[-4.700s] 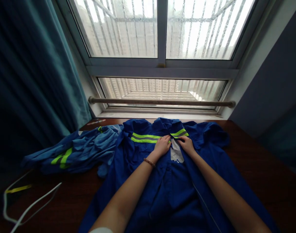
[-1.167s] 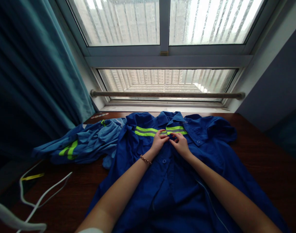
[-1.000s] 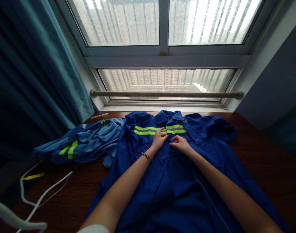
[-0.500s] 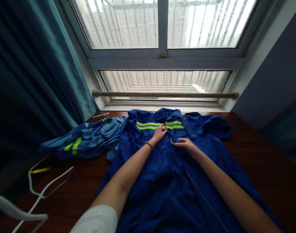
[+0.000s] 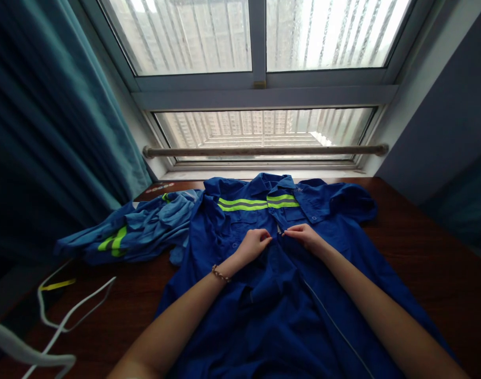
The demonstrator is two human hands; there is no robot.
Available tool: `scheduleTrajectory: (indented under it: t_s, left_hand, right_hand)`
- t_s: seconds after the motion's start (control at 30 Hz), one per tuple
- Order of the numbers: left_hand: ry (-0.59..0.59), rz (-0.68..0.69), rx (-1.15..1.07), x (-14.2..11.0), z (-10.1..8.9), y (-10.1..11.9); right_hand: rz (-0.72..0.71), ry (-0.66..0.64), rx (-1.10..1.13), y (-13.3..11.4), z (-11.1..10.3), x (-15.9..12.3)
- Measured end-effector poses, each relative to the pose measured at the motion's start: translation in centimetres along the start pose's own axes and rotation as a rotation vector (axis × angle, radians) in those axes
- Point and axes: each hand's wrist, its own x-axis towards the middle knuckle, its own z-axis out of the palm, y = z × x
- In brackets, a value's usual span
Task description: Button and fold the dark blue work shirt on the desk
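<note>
A dark blue work shirt [image 5: 335, 247] with yellow-green reflective stripes [image 5: 240, 204] lies face up on a dark wooden table [image 5: 441, 263]. My left hand [image 5: 254, 243] pinches the left edge of the shirt front, a little below the stripes. My right hand [image 5: 306, 235] pinches the opposite edge, right beside it. Both hands' fingers are closed on the cloth at the front opening. A beaded bracelet [image 5: 220, 273] is on my left wrist.
A second, lighter blue garment [image 5: 146, 231] with reflective stripes lies crumpled at the left. White hangers [image 5: 47, 337] lie at the near left. A teal curtain [image 5: 47, 131] hangs left; a window with a rail [image 5: 264, 151] is behind the table.
Both hands have moved down the shirt front, from the stripes by the collar to a spot lower on the opening. The shirt front is closed at the top.
</note>
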Motion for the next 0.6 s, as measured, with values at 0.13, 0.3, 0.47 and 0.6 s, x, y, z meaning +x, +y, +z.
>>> scheduleTrajectory:
  t_s: [0.13,0.3,0.47,0.6]
  left_hand:
    - [-0.106,-0.063,-0.083,0.2,0.1,0.1]
    - [0.037,-0.003,-0.083,0.1,1.1,-0.4]
    - [-0.086,-0.123,-0.450,0.8,0.0,-0.1]
    - [-0.159,-0.215,-0.748,1.0,-1.4,0.4]
  right_hand:
    - [0.027,-0.010,-0.082,0.3,0.2,0.3]
    - [0.040,-0.121,-0.088,-0.3,0.9,-0.2]
    - [-0.129,-0.139,-0.241,-1.5,1.3,-0.9]
    - [-0.388,0.028,-0.459,-1.4,2.1,0.0]
